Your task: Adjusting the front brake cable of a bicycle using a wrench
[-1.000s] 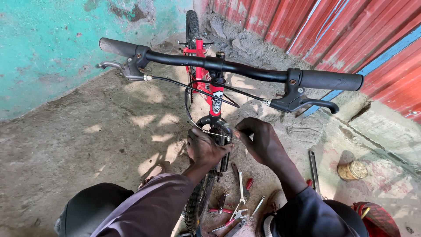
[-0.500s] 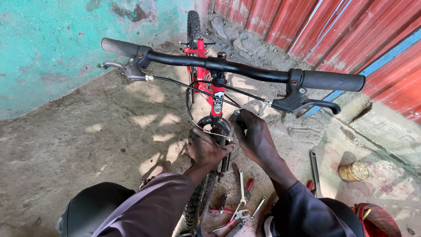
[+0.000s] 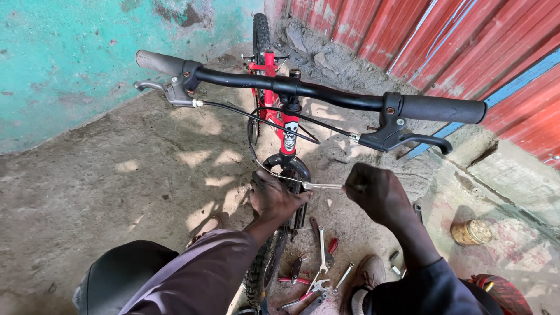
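Head view: spanner swung out to the right

Tools (image 3: 315,274) lie on the floor. Right hand (image 3: 376,192), closed on a spanner (image 3: 321,186), has pulled away rightward; left hand (image 3: 274,195) stays clamped at the bicycle (image 3: 280,125) brake, suggesting a turn completed.

Brightness: I read even, bright daylight, with nothing washed out.
Light source: it comes from above; dappled sun patches (image 3: 201,169) fall on the concrete floor (image 3: 87,204) left of the bicycle (image 3: 280,128).
Shadows: soft and mottled across the floor; I see darker shade under the left hand (image 3: 274,195) and right hand (image 3: 376,192).
Glare: a slight sheen on the handlebar (image 3: 326,93) and the tools (image 3: 318,268).
Focus: sharp at the centre, no motion blur.
Distortion: I notice wide-angle bending along the red corrugated wall (image 3: 466,46).
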